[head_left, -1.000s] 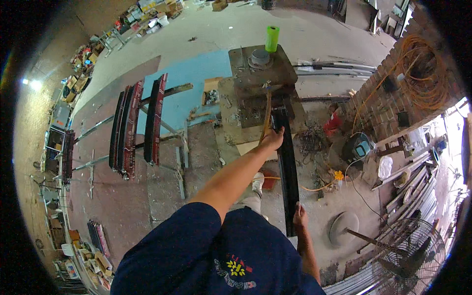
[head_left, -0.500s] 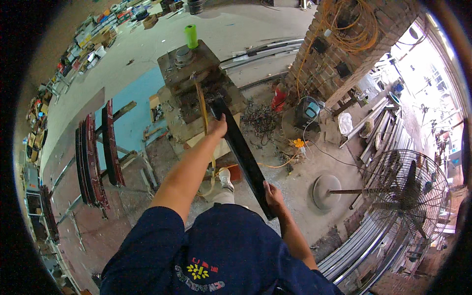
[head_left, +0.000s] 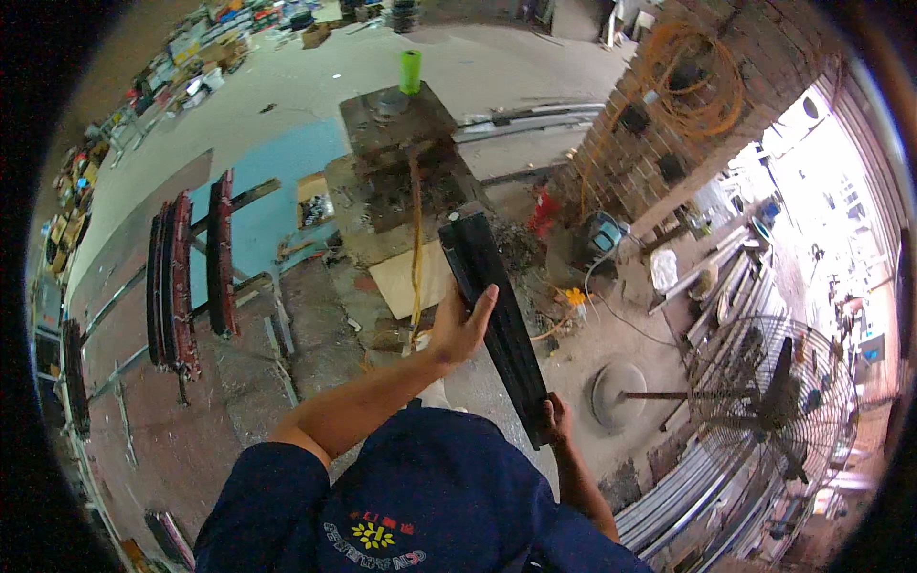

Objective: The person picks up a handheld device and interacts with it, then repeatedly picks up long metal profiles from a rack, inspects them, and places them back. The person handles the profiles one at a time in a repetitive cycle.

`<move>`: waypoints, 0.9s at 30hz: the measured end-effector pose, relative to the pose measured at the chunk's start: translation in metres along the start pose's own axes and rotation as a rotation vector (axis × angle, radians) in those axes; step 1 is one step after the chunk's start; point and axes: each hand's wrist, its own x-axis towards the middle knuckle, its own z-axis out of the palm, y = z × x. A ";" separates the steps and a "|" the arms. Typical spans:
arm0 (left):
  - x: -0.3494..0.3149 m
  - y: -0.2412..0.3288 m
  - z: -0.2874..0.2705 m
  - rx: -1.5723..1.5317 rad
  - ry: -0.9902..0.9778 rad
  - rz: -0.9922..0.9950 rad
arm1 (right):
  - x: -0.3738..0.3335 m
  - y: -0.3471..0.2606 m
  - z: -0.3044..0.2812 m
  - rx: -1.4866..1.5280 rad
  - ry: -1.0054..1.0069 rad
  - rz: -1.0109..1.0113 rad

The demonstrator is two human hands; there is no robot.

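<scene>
A long black metal profile (head_left: 499, 329) slants across in front of me, its far end tilted up to the left. My left hand (head_left: 461, 323) grips its left side around the middle, thumb laid over the top face. Lower down, my right hand (head_left: 557, 420) is closed on the near end, its fingers partly hidden. Beyond the profile stands a dark, dirty machine block (head_left: 399, 143) with a green cup (head_left: 410, 72) on top. A yellowish strip (head_left: 416, 239) runs down from that block toward me.
On the left, several dark red-and-black profiles (head_left: 221, 258) lie across a rack. To the right stand a large caged fan (head_left: 764, 392) and its round base (head_left: 619, 396). A brick pillar (head_left: 659, 124) carries a coiled orange hose (head_left: 695, 76). Long metal bars (head_left: 683, 497) lie at the lower right.
The black profile has come away from the machine block, toward me and slightly right. My left hand has moved nearer with it and now shows its thumb on top. The view has shifted.
</scene>
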 end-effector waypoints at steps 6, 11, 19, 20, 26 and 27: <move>-0.033 0.030 -0.029 0.130 -0.003 0.065 | 0.043 -0.057 0.046 0.141 -0.022 -0.145; -0.074 0.028 -0.088 0.242 -0.052 -0.140 | 0.072 -0.224 0.093 0.188 -0.041 -0.298; 0.002 0.068 -0.246 0.538 0.628 -0.148 | 0.104 -0.317 0.167 -0.253 -0.193 -0.517; 0.016 0.084 -0.279 0.602 0.660 -0.162 | 0.105 -0.309 0.171 -0.345 -0.167 -0.590; 0.066 0.078 -0.499 0.881 0.770 -0.469 | 0.106 -0.220 0.203 -0.471 -0.276 -0.152; 0.072 0.073 -0.529 0.899 0.770 -0.488 | 0.101 -0.221 0.204 -0.518 -0.301 -0.131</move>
